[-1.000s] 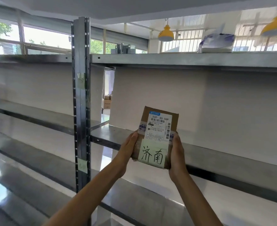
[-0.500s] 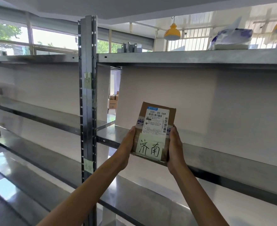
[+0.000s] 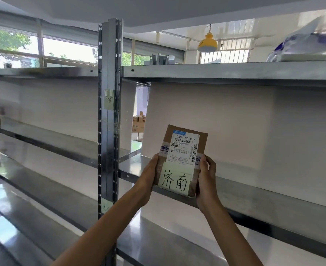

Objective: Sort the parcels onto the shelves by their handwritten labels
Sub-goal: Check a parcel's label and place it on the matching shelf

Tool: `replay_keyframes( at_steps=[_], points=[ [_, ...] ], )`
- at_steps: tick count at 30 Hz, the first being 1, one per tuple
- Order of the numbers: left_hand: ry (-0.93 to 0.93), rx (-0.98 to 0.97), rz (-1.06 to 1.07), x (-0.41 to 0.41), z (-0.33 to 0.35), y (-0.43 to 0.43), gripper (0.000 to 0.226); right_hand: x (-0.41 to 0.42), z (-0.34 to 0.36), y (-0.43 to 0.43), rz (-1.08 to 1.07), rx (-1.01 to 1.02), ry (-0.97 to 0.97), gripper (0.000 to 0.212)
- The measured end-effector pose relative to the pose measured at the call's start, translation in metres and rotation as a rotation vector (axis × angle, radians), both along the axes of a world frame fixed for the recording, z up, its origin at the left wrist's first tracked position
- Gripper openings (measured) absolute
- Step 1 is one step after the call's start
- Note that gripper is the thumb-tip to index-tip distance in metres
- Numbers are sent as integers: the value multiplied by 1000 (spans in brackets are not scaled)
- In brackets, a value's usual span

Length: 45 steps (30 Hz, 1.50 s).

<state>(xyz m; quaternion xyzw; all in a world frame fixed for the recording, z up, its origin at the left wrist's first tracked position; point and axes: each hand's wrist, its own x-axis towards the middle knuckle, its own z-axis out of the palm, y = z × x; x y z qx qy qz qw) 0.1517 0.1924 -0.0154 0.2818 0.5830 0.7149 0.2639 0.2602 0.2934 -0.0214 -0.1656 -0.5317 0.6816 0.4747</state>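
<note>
Above the middle grey metal shelf (image 3: 254, 191): small brown cardboard parcel (image 3: 183, 156) with yellow handwritten note (image 3: 174, 180), clamped upright between left hand (image 3: 148, 175) and right hand (image 3: 206, 177). Closer to the shelf edge than a moment ago, framing shifted rightward.

We see a brown matt cardboard parcel (image 3: 183, 160) with a smooth white paper shipping label (image 3: 184, 150) and a pale yellow matt paper note (image 3: 174, 181) handwritten in black ink. The grey sheet-metal shelves (image 3: 254, 191) look smooth and glossy, reflecting light. The perforated steel upright post (image 3: 109, 112) shines too, with a pale paper note (image 3: 109, 99) stuck on it.
</note>
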Motion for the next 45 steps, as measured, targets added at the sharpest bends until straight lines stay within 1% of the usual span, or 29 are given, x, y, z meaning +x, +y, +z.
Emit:
replay_keyframes(
  at_steps=[5, 11, 13, 17, 23, 25, 28, 33, 37, 42, 45],
  points=[
    [32, -13, -34, -39, 2, 2, 42, -36, 3, -2, -31, 9, 34, 7],
    [93, 9, -62, -93, 12, -7, 38, -88, 11, -12, -67, 45, 44, 11],
    [106, 9, -77, -109, 15, -12, 40, -104, 14, -16, -72, 51, 54, 11],
    [113, 1, -135, -134, 18, -22, 49, -127, 19, -28, -114, 50, 67, 18],
    [129, 11, -181, -157, 21, -33, 55, -146, 23, -46, -171, 53, 69, 17],
    [123, -1, -182, -157, 16, -39, 56, -147, 20, -55, -169, 54, 71, 16],
    [119, 10, -194, -155, 10, -49, 55, -141, 14, -65, -164, 71, 79, 21],
    [146, 69, -206, -129, 9, -65, 50, -114, 8, -78, -169, 105, 108, 18],
    [101, 97, -236, -97, -3, -81, 48, -87, -3, -91, -165, 116, 101, 15],
    [23, 59, -233, -64, -32, -105, 51, -57, -29, -114, -165, 96, 40, 17],
    [7, 51, -236, -54, -42, -119, 49, -47, -38, -127, -161, 59, 24, 16]
  ],
)
